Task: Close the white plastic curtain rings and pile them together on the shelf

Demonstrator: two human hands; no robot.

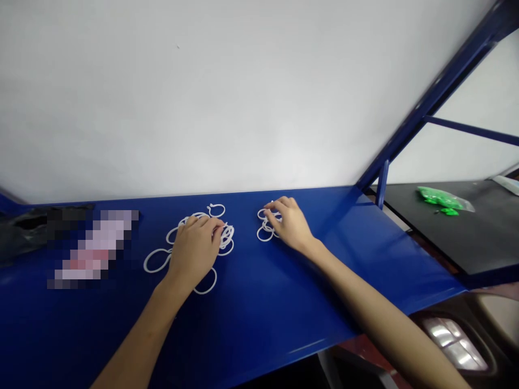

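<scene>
Thin white loops, each with a small knot-like end, lie in two groups on a blue tabletop (263, 302); their exact kind is hard to tell. My left hand (197, 243) rests over the larger group of white loops (156, 261), thumb and forefinger closed at a bunched white loop (227, 236). Part of that group is hidden under the palm. Farther right, my right hand (290, 221) is over the smaller group of white loops (265, 234). Its fingers are curved, with the thumb apart from the forefinger, touching or just above the loops.
At the left lie a blurred-out pinkish packet (95, 248) and a black plastic bag (24, 235). A white wall (259, 97) stands behind the table. To the right are a blue metal frame (405, 127) and a black surface (458, 237) bearing a bag of green pieces (440, 199).
</scene>
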